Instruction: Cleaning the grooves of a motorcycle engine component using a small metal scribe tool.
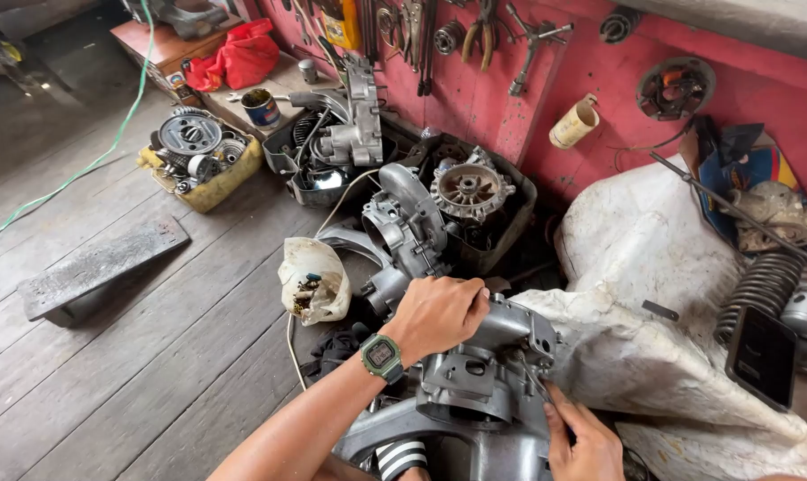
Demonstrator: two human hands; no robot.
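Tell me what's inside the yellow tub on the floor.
The yellow tub holds a heap of round grey metal engine parts, the largest a ribbed disc on top. Whatever lies beneath that heap is covered.

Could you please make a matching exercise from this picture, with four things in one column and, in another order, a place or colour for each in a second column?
Things:
1. left hand
2. right hand
3. red bag
4. yellow tray

Places:
A. on the wooden floor, full of metal parts
B. on top of the grey engine casing, with a green watch on the wrist
C. far back on a low bench
D. at the casing's right side, holding a thin tool

Pairs: 1-B, 2-D, 3-C, 4-A
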